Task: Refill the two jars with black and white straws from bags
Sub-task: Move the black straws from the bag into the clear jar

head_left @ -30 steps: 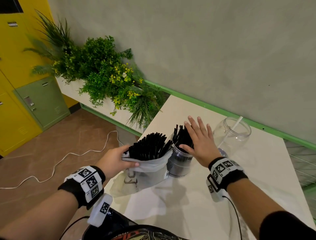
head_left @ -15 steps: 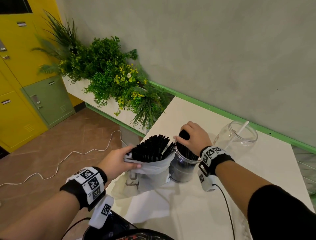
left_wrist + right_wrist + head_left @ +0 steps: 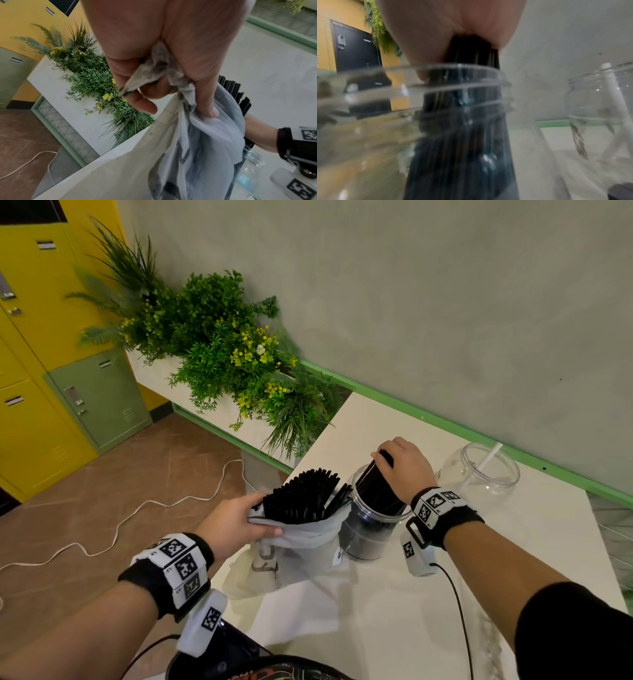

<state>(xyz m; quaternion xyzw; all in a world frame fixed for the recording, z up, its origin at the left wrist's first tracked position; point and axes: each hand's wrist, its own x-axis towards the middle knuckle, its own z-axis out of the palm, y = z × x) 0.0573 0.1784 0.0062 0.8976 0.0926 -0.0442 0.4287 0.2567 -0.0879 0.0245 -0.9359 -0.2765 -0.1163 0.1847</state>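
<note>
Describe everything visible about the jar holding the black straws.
The jar is clear, plastic-looking, round, with a threaded open neck and no lid. It stands upright on the white table, between the bag and the second jar; the bag leans against its side. A bundle of black straws stands tilted in it, tops above the rim. The right hand grips those tops; whether it touches the rim is unclear.

Bag left of jar
</note>
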